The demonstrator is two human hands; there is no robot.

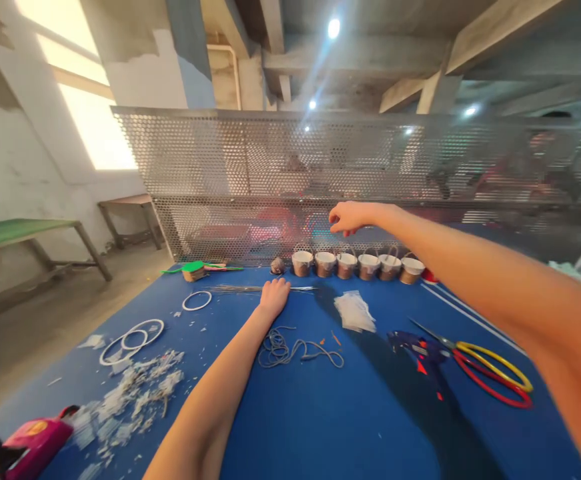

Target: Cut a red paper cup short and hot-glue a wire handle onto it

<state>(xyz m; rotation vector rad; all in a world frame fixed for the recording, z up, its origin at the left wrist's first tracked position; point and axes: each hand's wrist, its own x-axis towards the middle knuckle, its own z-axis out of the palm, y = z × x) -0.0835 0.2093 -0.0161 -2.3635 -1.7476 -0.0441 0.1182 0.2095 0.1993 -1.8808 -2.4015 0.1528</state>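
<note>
Head cam: I've got scissors (463, 349), glue gun (424, 348) and grey cord (275, 350) on the blue table (310, 420); bucket row (347, 267) and perforated screen (255, 160) block the far side. Left hand (275, 297) down on thin rods (237, 289), can't tell if gripping. Right hand (349, 219) raised above buckets, fingers curled, contents unclear.

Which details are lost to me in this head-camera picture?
In the head view:
- Grip on the thin rods: the left hand covers that stretch.
- Right hand: its curled fingers hide whether it pinches anything small.
- Red thing: mostly behind the right forearm.
- Pink object: cut off by the bottom edge.
- Person beyond the perforated screen: blurred by the mesh.
</note>
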